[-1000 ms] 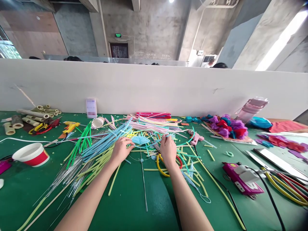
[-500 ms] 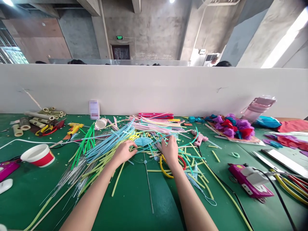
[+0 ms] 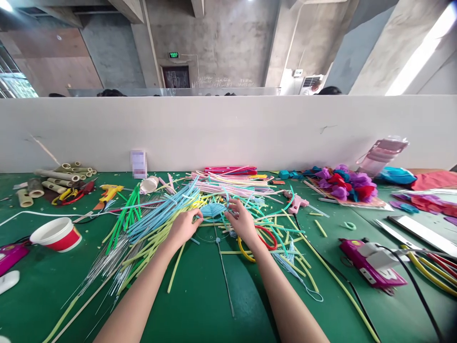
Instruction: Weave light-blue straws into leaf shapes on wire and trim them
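Note:
A pale blue pleated fan shape [image 3: 213, 210] sits within a thin wire hoop, whose long wire stem [image 3: 224, 276] runs down toward me over the table. My left hand [image 3: 183, 226] is closed in a pinch at the left edge of the hoop and fan. On the other side my right hand [image 3: 244, 223] has its thumb and forefinger together at the fan's right edge. A narrow blue strip [image 3: 227, 196] rises from those fingertips. Exactly what each fingertip presses on is partly hidden. Yellow-handled and red-handled scissors [image 3: 267, 238] lie partly under my right wrist.
Blue pipe cleaners [image 3: 160, 212], with green, yellow and pink ones, heap behind my hands. A yellow glue gun [image 3: 110, 192] and paper cup [image 3: 57, 234] are left. A pink glue gun [image 3: 296, 202], power strip [image 3: 371, 267] and bottle [image 3: 383, 155] are right.
My right hand has moved left and turned toward the fan's right edge, bringing a blue strip upright. The stem's lower end has swung slightly right; my left hand stays beside the fan.

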`<move>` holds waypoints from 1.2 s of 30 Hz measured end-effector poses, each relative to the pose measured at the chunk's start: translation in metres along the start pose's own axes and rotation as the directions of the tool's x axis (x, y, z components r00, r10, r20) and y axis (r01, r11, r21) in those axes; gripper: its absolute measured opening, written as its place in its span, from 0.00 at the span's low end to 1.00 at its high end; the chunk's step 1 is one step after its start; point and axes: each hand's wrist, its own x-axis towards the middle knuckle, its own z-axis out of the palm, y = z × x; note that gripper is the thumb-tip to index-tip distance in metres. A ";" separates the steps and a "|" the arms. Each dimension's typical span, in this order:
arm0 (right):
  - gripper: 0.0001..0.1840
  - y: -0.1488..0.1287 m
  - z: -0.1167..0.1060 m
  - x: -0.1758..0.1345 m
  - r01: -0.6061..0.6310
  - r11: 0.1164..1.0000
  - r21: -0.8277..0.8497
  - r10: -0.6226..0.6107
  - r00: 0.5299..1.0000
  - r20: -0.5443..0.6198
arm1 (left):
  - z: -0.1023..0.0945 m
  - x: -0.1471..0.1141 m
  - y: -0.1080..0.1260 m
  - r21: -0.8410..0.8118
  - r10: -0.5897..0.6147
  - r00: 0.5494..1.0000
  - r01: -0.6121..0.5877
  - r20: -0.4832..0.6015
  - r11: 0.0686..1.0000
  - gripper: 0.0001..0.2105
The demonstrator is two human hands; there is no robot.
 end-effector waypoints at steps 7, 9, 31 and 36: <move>0.12 0.001 0.006 -0.002 0.075 0.896 -0.437 -0.063 0.997 0.043 | 0.004 0.001 -0.002 0.114 0.053 0.995 -0.043 -0.087 0.993 0.08; 0.14 0.000 0.007 -0.003 0.101 0.871 -0.480 -0.073 0.994 0.076 | 0.006 0.002 -0.004 0.092 0.116 0.983 -0.104 -0.140 0.990 0.07; 0.11 -0.006 0.006 -0.005 0.190 0.887 -0.421 -0.142 0.980 0.142 | 0.035 0.014 -0.023 -0.230 0.069 0.958 -0.136 -0.277 0.964 0.06; 0.10 -0.011 0.006 -0.008 0.307 0.841 -0.445 -0.260 0.951 0.166 | 0.035 0.005 -0.010 -0.223 0.067 0.980 -0.110 -0.189 0.969 0.09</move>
